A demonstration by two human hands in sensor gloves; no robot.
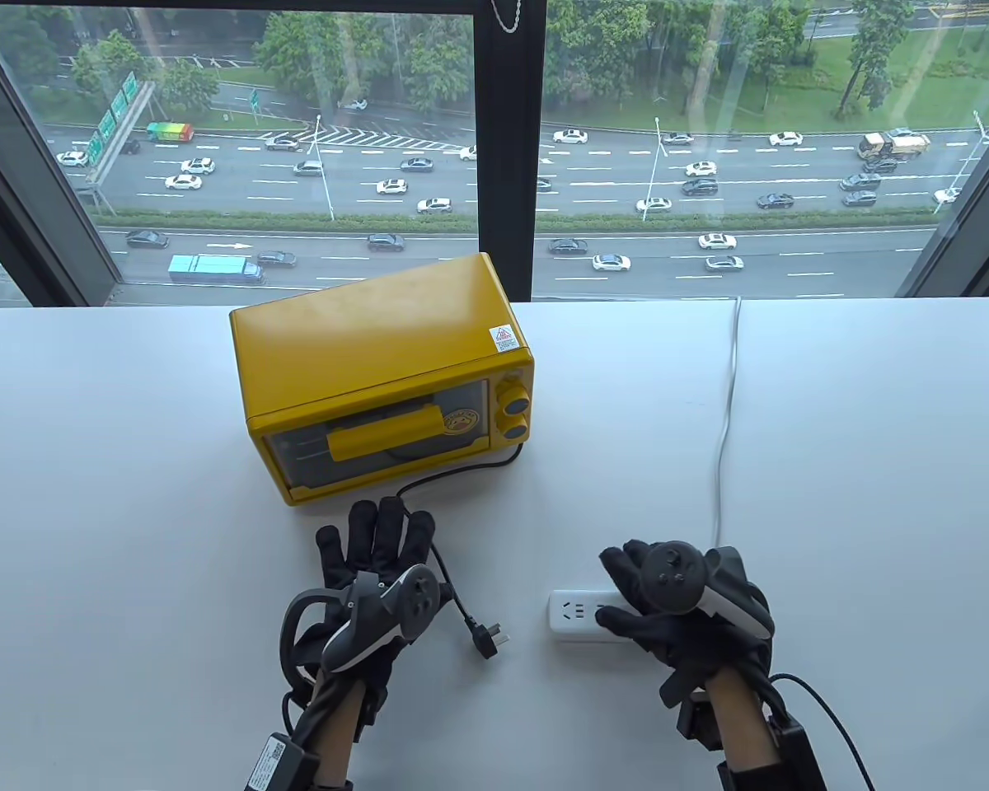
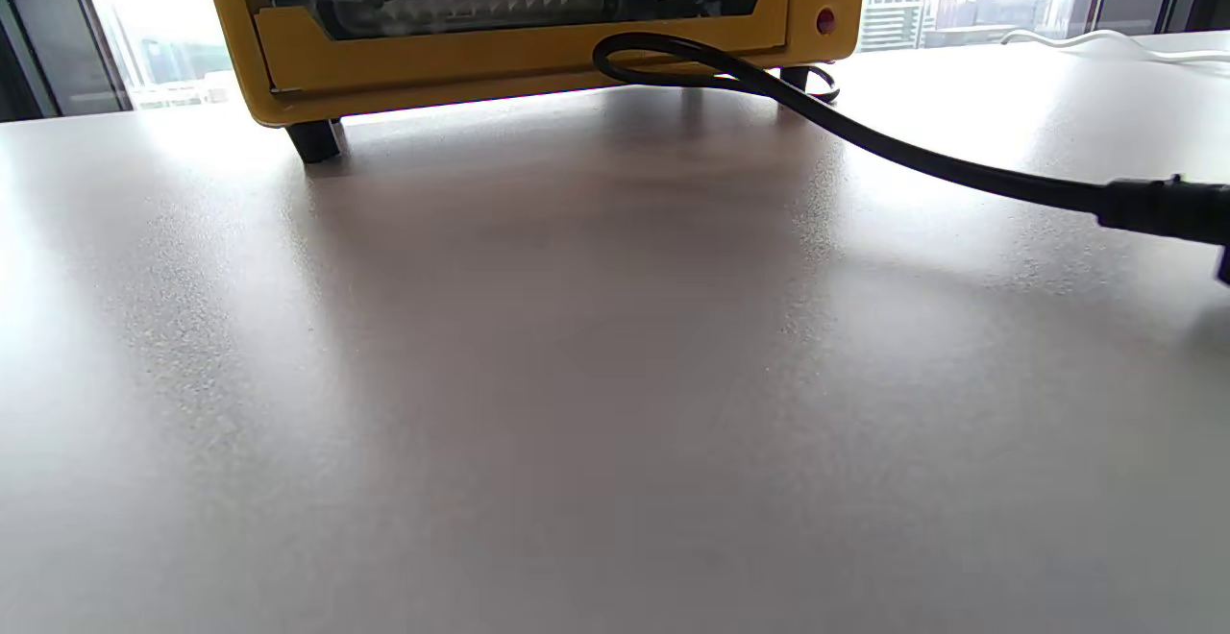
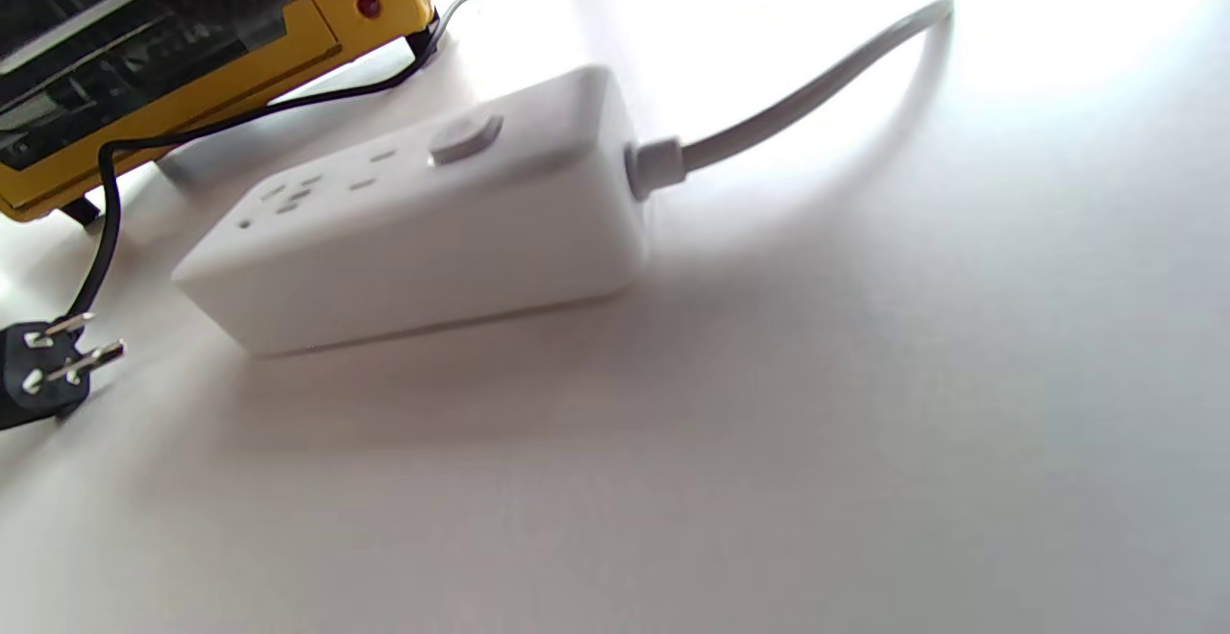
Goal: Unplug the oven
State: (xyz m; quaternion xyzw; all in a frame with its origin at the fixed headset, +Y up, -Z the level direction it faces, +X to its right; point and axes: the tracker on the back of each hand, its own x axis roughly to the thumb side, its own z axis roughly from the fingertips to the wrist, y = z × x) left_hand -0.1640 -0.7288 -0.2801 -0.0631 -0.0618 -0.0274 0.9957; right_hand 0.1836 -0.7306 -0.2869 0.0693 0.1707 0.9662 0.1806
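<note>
The left hand (image 1: 377, 568) lay flat on the white counter (image 1: 132, 511) with its fingers spread, gripping nothing, just in front of the yellow oven (image 1: 383, 371). The oven stood at the counter's middle, its door facing the person. Its black cord (image 1: 453, 474) ran from the front right corner, curved past the left hand and ended in the plug (image 1: 491, 638), which lay loose on the counter with bare prongs, near but apart from the white power strip (image 1: 573, 614). The right hand (image 1: 680, 606) rested over the strip's right end, fingers loosely curled; whether it actually gripped the strip could not be told. The strip's white cable (image 1: 725, 412) led away toward the window (image 1: 494, 140).
</note>
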